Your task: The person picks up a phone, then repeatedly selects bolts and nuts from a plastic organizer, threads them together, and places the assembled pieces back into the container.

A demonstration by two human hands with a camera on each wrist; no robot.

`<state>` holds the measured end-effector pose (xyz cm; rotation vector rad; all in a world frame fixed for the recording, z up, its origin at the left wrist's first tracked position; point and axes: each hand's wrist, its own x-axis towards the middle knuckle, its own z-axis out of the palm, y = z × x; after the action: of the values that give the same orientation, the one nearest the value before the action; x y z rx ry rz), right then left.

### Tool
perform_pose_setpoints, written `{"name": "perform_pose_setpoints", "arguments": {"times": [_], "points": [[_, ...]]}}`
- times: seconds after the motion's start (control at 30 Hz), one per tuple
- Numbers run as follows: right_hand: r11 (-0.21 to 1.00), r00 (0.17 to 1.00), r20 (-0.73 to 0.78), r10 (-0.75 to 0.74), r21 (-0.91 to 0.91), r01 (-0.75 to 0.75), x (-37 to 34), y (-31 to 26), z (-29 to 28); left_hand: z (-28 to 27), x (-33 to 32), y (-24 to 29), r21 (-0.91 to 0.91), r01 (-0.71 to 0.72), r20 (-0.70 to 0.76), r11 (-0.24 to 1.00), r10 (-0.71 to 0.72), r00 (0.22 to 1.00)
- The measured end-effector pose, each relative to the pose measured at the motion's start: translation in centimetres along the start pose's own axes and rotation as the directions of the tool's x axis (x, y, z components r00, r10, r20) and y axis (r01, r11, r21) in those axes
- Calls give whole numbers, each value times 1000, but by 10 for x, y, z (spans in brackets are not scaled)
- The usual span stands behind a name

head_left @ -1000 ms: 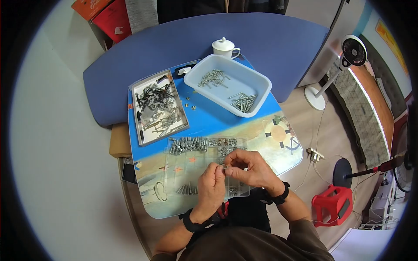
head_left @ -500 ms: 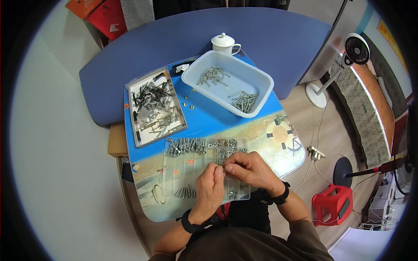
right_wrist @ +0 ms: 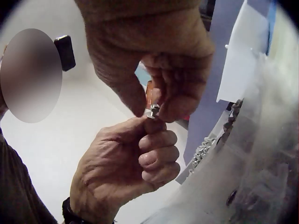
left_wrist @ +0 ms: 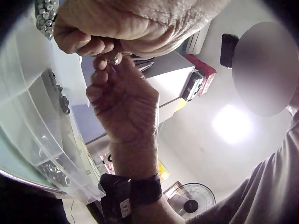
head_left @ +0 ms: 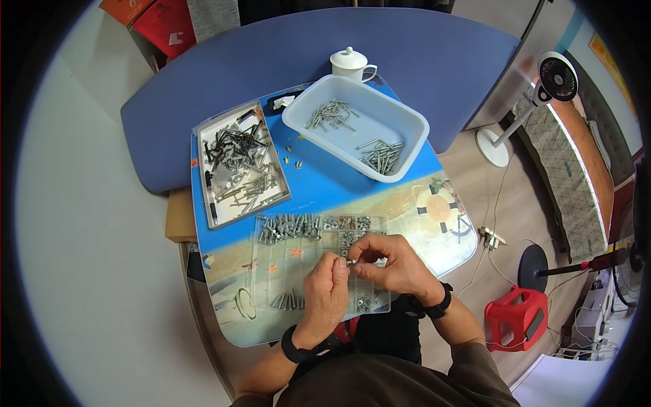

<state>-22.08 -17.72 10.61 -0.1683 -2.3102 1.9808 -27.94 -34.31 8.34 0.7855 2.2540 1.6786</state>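
My left hand (head_left: 326, 292) and right hand (head_left: 395, 266) meet above the clear compartment box (head_left: 285, 261). Between the fingertips is a small shiny metal piece (right_wrist: 153, 111), seen in the right wrist view; my left thumb and finger pinch it from below, my right thumb and fingers from above. Its exact shape is partly hidden. Bolts (head_left: 290, 228) fill the box's upper left, more screws (head_left: 288, 300) lie at its lower left, and nuts (head_left: 364, 303) sit in small compartments on the right.
A shallow tray (head_left: 285, 182) of mixed black and silver screws stands at the left. Behind the box is a pale blue basin (head_left: 366, 129) holding two piles of screws. A lidded white cup (head_left: 348, 64) stands behind it, and small metal pieces (head_left: 298, 164) lie between tray and basin.
My right fingers have shifted slightly around the small piece, which shows more clearly between the fingertips. My left hand keeps its pinch, and the head view has moved slightly.
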Motion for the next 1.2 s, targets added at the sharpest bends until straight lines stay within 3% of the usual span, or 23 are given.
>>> {"name": "perform_pose_setpoints", "arguments": {"times": [0.03, 0.07, 0.13, 0.23, 0.37, 0.43, 0.53, 0.63, 0.77, 0.83, 1.03, 1.17, 1.2], "points": [[995, 995, -10, -95, -43, 94, 0, 1, 0, 0, 0, 0, 1, -6, -10, 1000, 6, 1000], [995, 996, -10, -93, -43, 93, 0, 0, 1, 0, 0, 0, 2, -12, -21, 1000, 12, 1000], [996, 999, -28, 39, 81, -37, 1, -4, 3, 0, 1, 0, -17, -21, -25, 1000, 21, 999], [997, 996, 49, 76, 12, -77, 3, 4, 0, -2, 1, 0, -25, -13, -19, 1000, 12, 1000], [1000, 1000, -6, 6, -9, -6, 3, -1, 3, -3, 2, -4, -20, 4, -33, 1000, -4, 999], [993, 999, -32, 31, 117, -27, 4, -1, 5, -3, 2, -5, -18, -12, -39, 1000, 11, 999], [995, 995, 45, 91, 38, -93, 6, 3, 3, -4, 4, -4, -19, -24, -39, 1000, 24, 999], [997, 998, 0, 58, -41, -58, 4, 1, 3, -4, 3, 0, -38, 10, -23, 999, -10, 1000], [1000, 1000, -5, -16, 23, 16, 6, -3, 3, -5, 5, 1, -70, 21, -26, 997, -23, 999], [993, 992, 56, 116, 1, -117, 7, 0, 1, -6, 6, 0, -72, 14, -26, 997, -16, 1000], [999, 999, 26, 27, -43, -26, 7, -4, 4, -6, 5, -3, -54, 18, -26, 998, -19, 999], [999, 999, 28, 40, 2, -40, 8, -3, 6, -5, 6, -5, -64, -3, -41, 998, 0, 999], [993, 993, 45, 110, 45, -112, 9, -1, 5, -5, 6, -5, -64, -1, -43, 998, -2, 999]]}}
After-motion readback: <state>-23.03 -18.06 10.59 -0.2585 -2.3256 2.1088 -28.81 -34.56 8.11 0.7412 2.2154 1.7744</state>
